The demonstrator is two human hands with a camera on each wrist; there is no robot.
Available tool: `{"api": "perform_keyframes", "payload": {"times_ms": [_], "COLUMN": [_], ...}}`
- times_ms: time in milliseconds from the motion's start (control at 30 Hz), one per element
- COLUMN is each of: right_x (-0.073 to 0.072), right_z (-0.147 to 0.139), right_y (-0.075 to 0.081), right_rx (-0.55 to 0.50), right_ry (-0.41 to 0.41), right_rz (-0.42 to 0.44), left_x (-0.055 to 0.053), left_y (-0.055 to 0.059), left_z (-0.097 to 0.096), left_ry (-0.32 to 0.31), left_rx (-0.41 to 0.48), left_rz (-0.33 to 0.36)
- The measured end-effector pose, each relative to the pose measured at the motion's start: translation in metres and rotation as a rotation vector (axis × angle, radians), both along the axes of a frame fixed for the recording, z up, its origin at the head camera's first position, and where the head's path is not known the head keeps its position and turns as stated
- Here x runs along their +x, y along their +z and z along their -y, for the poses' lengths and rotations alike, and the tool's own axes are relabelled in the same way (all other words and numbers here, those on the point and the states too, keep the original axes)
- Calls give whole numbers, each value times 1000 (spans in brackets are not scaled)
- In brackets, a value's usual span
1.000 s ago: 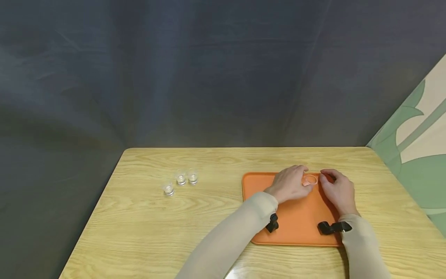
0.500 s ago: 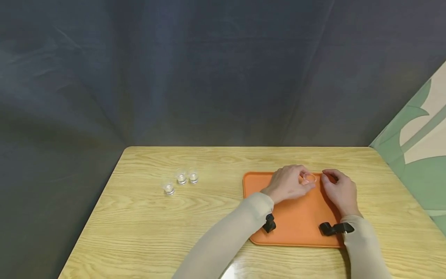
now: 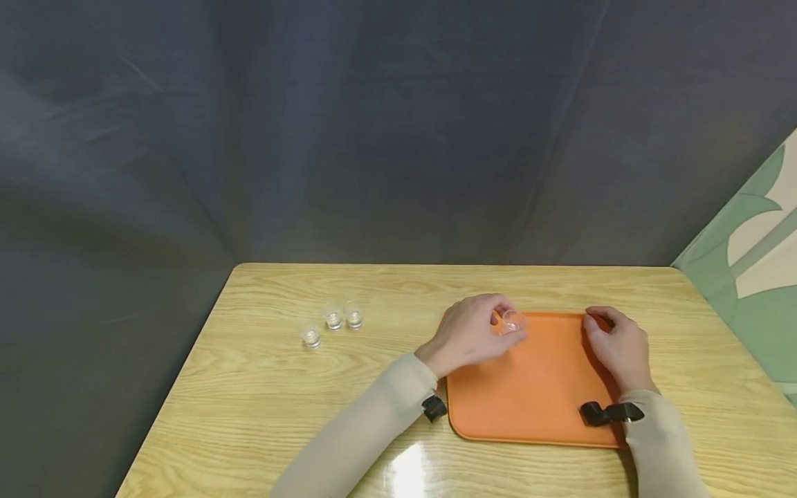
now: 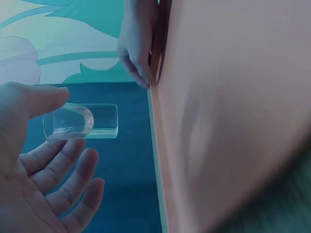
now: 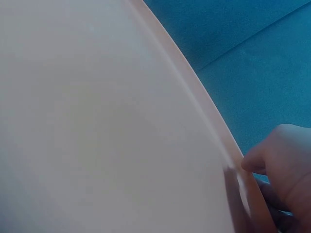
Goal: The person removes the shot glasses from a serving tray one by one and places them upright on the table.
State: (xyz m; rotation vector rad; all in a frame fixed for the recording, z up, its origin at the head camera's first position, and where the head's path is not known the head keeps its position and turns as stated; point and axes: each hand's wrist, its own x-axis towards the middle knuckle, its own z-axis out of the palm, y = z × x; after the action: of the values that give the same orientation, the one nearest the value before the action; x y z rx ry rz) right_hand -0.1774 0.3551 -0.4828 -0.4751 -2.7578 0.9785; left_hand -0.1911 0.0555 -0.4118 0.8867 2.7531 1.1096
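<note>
My left hand [image 3: 476, 328] pinches a clear shot glass [image 3: 513, 322] between thumb and fingers, over the far left part of an orange tray [image 3: 535, 387]. The left wrist view shows this shot glass [image 4: 106, 119] with its thick base pointing away from the palm and the lower fingers spread loosely below it. At the tray's far right corner, my right hand [image 3: 623, 351] holds the rim. Up close in the right wrist view, the thumb lies on the tray's raised rim [image 5: 214, 116], with the fingers curled on its outer side and partly hidden.
Left of the tray, three more clear shot glasses stand on the wooden table [image 3: 280, 408]: a front one [image 3: 310, 338] and two behind, the middle glass [image 3: 333, 320] and the right glass [image 3: 354, 319]. A dark curtain [image 3: 398, 138] hangs behind the table.
My left hand has moved left over the tray with the shot glass in its fingers. The right hand keeps its place at the tray's corner; the head view has shifted slightly.
</note>
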Motion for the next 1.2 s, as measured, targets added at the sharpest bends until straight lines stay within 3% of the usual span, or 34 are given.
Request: {"api": "perform_keyframes", "payload": {"times_ms": [300, 567, 733, 1200], "right_x": [-4, -2, 0, 4], "right_z": [0, -2, -2, -6], "right_y": [0, 1, 2, 1], "right_rx": [4, -2, 4, -7], "right_ry": [7, 10, 11, 0], "right_rz": [-1, 15, 6, 9], "left_x": [11, 25, 32, 39], "left_y": [-3, -6, -10, -17], "left_z": [63, 118, 150, 209], "left_ry": [48, 133, 206, 406], "left_rx": [-7, -24, -48, -64], "left_rz": [-53, -10, -18, 17]}}
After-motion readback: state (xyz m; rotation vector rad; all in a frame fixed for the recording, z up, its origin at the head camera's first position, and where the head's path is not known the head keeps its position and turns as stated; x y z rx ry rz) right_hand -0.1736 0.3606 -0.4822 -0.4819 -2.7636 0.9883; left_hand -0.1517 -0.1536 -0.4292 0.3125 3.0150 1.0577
